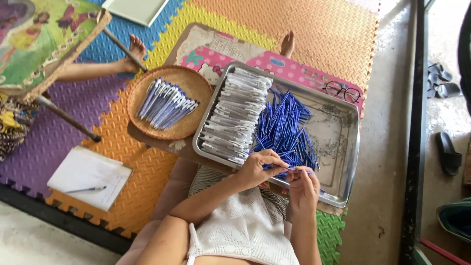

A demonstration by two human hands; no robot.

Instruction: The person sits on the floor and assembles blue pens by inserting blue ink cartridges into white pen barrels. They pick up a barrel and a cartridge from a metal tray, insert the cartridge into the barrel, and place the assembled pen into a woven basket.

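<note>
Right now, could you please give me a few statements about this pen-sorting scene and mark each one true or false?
1. Both hands, left hand and right hand, hold a blue pen part over the metal tray. True.
2. The woven basket holds loose blue refills. False: it holds assembled pens.
3. In the tray, white pen barrels lie left of the blue pen parts. True.
4. The eyeglasses lie inside the tray. False: they lie beyond its far rim.
5. A pen lies on the notebook. True.

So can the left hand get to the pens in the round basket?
Probably yes. The left hand is pinching a blue pen part, but nothing stands between it and the pens in the basket.
</note>
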